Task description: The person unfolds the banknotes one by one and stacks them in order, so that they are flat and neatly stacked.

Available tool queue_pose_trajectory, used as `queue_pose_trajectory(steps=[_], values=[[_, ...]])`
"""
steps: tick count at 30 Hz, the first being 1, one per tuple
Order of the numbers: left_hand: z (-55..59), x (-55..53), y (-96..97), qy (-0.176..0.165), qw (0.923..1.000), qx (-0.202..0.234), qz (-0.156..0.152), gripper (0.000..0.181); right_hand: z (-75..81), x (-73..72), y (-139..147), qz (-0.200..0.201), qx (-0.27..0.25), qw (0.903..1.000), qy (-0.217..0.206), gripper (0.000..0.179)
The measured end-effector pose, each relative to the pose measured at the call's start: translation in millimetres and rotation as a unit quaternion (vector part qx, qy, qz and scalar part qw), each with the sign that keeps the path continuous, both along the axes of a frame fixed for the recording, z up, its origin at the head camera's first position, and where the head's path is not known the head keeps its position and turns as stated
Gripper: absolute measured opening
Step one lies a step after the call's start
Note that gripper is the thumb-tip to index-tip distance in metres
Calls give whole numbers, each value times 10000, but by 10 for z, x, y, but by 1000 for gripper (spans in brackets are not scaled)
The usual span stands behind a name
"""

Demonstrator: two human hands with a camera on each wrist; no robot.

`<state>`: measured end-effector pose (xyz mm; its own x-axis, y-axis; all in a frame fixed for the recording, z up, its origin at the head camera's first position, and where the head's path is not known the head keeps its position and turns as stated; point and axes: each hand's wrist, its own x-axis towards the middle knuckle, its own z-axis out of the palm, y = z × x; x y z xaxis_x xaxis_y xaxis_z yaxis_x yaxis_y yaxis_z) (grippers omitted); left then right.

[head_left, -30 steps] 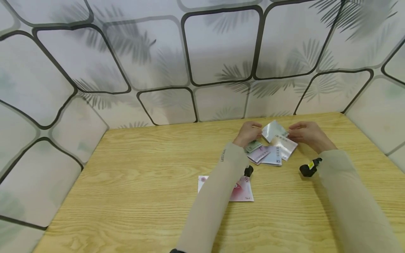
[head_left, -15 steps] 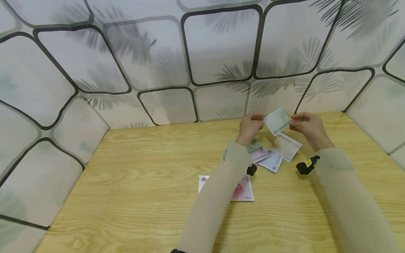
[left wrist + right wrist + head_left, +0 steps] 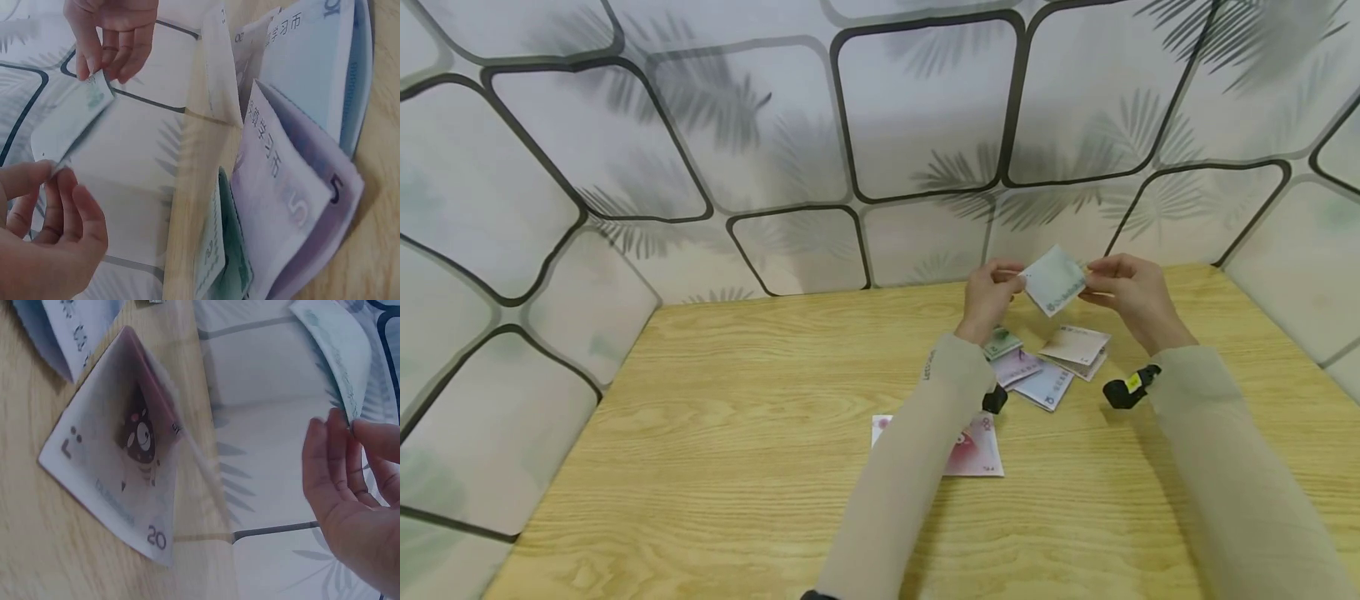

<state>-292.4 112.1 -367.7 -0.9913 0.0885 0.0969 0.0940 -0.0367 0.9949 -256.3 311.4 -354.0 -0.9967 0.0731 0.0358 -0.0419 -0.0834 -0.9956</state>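
A pale green folded play banknote (image 3: 1054,281) is held up above the far side of the table, stretched between both hands. My left hand (image 3: 987,302) pinches its left corner between thumb and fingertips; the right hand (image 3: 1129,293) pinches the opposite corner, as the right wrist view also shows. Below them lie folded notes: a brownish 20 note (image 3: 119,469) standing partly unfolded, a blue 10 note (image 3: 312,69), a purple 5 note (image 3: 281,181) and a small green note (image 3: 219,250). The left forearm hides part of a pink 100 note (image 3: 977,450) lying flat nearer the front.
The light wooden table (image 3: 722,400) ends at a patterned cloth wall (image 3: 925,125) just behind the hands. Each wrist carries a small black camera, the left one (image 3: 995,400) close over the notes and the right one (image 3: 1129,390) beside them.
Both hands have lifted the pale green note up off the pile and turned its face. The brownish note has shifted and now gapes at its fold; the blue note has turned slightly.
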Motion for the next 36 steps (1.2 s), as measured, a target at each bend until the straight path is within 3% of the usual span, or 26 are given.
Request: queue_pose_trajectory(steps=[7, 12, 19, 27, 36], values=[[44, 45, -84, -338, 9951, 682, -625, 22, 11, 20, -40, 22, -87, 9999, 121, 18], [25, 75, -162, -365, 9943, 610, -793, 26, 18, 54, -73, 221, -355, 9991, 28, 20], [-44, 140, -282, -367, 9942, 309, -964, 18, -17, 75, -93, 646, -613, 9957, -266, 18], [-69, 199, -446, -465, 9920, 80, -1170, 23, -89, 55, -146, 870, -221, 9951, -416, 32], [-55, 192, -596, -531, 9856, -258, -1585, 26, -121, 57, -220, 1120, 1038, 9872, -455, 24]])
